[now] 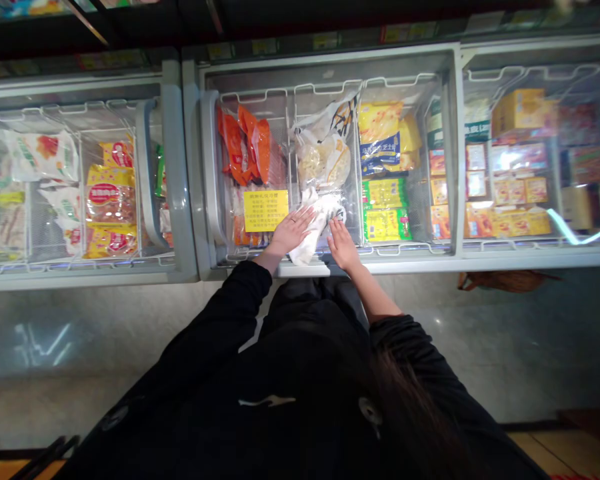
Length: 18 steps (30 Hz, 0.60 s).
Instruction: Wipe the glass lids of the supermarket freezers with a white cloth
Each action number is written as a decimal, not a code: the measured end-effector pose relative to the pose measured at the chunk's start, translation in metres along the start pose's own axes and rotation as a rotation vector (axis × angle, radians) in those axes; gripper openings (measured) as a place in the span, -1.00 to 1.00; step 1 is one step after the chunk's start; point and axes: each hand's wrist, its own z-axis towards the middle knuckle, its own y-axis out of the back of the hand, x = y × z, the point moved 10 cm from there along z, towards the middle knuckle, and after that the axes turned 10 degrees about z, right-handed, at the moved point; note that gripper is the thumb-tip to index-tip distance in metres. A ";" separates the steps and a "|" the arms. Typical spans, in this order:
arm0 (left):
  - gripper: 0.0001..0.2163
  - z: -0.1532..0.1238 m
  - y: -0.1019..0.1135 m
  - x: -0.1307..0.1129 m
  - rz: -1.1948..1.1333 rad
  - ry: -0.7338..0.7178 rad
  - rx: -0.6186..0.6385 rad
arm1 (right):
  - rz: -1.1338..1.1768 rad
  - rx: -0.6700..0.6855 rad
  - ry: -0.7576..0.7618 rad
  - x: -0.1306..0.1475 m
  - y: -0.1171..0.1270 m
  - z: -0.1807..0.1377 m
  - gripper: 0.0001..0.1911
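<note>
I lean over a chest freezer (190, 167) with a sliding glass lid. My left hand (293, 230) lies flat, fingers spread, on a white cloth (310, 233) that rests on the glass near the front edge. My right hand (341, 243) is also flat with fingers stretched out, touching the right side of the same cloth. Just left of my left hand a yellow notice (265, 210) is stuck to the glass. Below the glass lie orange packets (247, 147) and a clear bag of pale food (325, 157).
Yellow and blue packets (385, 143) fill the right basket of this freezer. A second freezer (70, 193) stands to the left and a third (535, 160) with boxed goods to the right. Grey tiled floor (80, 333) runs along the front. A brown object (500, 280) lies under the right freezer.
</note>
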 end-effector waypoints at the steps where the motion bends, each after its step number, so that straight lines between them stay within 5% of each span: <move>1: -0.37 -0.002 -0.002 0.003 -0.007 0.140 -0.016 | -0.001 0.004 -0.004 0.000 -0.003 -0.004 -0.34; 4: -0.34 -0.018 -0.016 -0.014 -0.055 0.355 -0.019 | 0.000 0.019 -0.014 0.002 -0.013 -0.015 -0.34; 8: -0.35 -0.035 -0.031 -0.053 -0.110 0.108 0.043 | 0.006 0.047 -0.019 0.005 -0.022 -0.026 -0.32; 14: -0.39 -0.041 -0.027 -0.036 -0.140 -0.148 0.133 | -0.012 0.104 0.000 0.007 -0.021 -0.036 -0.32; 18: -0.38 -0.042 -0.030 -0.031 -0.101 0.103 0.113 | -0.012 0.120 0.024 0.008 -0.019 -0.039 -0.31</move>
